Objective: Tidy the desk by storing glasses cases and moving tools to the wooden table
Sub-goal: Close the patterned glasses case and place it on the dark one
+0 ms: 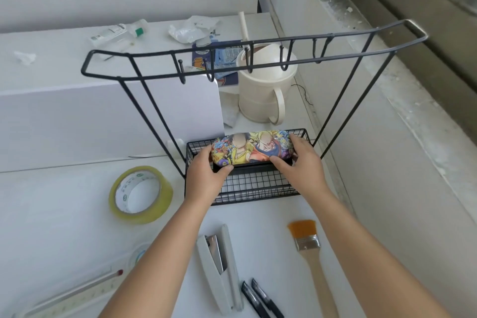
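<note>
Tape roll (140,194), yellowish, lies flat on the white desk (64,214), far left, untouched.

Left hand (206,175): thumb and fingers curled round the left end of the printed glasses case (251,148), pinching it.

Case sits over the rear half of the black wire basket (247,188) at the foot of the hook rack (253,57). Appears to rest on a dark shape beneath it, perhaps a second case; cannot tell for certain.

Right hand (299,165): same hold on the right end, thumb at the front edge, fingers over the top.

Judgement: hard shell, stiff, light. Glossy print likely slick, so end-to-end hold suits it. Hinged lid may pop if squeezed on the long faces. Wire mesh could scuff the print.

Nearer the person: stapler (219,266), two black pens (260,299), paintbrush (309,250) with orange bristles, all loose on the desk, awaiting the move.
</note>
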A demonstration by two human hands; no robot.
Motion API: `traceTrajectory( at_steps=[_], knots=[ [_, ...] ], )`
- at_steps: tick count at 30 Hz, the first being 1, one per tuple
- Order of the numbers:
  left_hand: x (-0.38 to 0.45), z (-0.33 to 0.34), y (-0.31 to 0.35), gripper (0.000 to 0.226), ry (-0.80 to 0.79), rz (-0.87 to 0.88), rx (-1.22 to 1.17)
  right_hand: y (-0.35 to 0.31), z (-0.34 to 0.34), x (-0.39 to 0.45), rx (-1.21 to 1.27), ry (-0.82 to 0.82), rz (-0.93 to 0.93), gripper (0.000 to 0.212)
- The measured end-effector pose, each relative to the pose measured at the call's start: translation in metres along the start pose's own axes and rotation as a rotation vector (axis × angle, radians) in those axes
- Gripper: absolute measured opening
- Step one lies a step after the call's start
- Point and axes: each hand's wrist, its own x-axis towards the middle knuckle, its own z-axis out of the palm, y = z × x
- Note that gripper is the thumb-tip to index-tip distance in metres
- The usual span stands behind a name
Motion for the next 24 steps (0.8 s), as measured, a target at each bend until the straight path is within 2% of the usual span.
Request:
traceTrajectory(
  at_steps=[8,10,14,16,17,19,21,23,24],
  knots=[
    [-0.002,-0.002,0.006,0.040,-0.005,0.047,0.048,-0.002,0.001,-0.001,-0.015,-0.015,-0.003,0.064],
    [-0.004,-0.006,0.012,0.042,-0.010,0.050,0.091,-0.006,-0.001,-0.005,0.024,0.003,-0.010,0.062],
    [-0.026,-0.025,0.020,0.055,0.079,0.131,0.115,-0.009,-0.014,-0.035,0.078,0.222,-0.101,0.040],
    [-0.062,-0.034,0.017,0.048,0.132,0.235,0.003,-0.002,-0.017,-0.068,0.088,0.295,-0.101,0.032],
    [-0.086,-0.035,0.012,0.043,0.124,0.270,-0.072,0.005,-0.017,-0.086,0.063,0.271,-0.060,0.031],
    [-0.145,-0.029,0.000,0.041,0.053,0.291,-0.157,0.024,-0.012,-0.123,-0.071,0.134,0.083,0.035],
    [-0.199,-0.018,-0.006,0.049,-0.158,0.195,-0.120,0.044,-0.007,-0.154,-0.244,-0.010,0.166,0.038],
    [-0.232,0.001,-0.009,0.063,-0.440,0.146,0.102,0.054,-0.007,-0.174,-0.274,-0.070,0.182,0.032],
    [-0.244,0.011,-0.010,0.062,-0.499,0.141,0.255,0.056,-0.009,-0.181,-0.248,-0.074,0.203,0.029]
  ],
)
